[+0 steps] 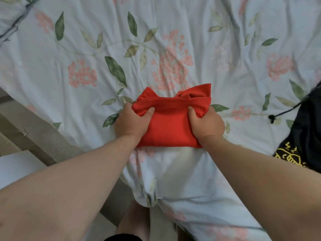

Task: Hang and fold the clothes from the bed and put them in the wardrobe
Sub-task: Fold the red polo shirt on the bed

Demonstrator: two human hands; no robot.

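The red garment (169, 122) is lying folded into a compact bundle on the bed (86, 66), near its front edge. The left hand (131, 122) is gripping its left side, thumb on top and fingers curled under the cloth. The right hand (206, 123) is pinching the right side likewise, both grips closed around fabric. A black garment (305, 129) with yellow print is lying at the bed's right edge, well apart.

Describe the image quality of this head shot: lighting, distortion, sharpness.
Head view: soft, even light, no glare; faint shadow under the folded red cloth garment that the left hand and right hand grip. Wide-angle bending curves the floral bedsheet toward the edges. Centre fairly sharp; black garment with yellow print softer at the right border.
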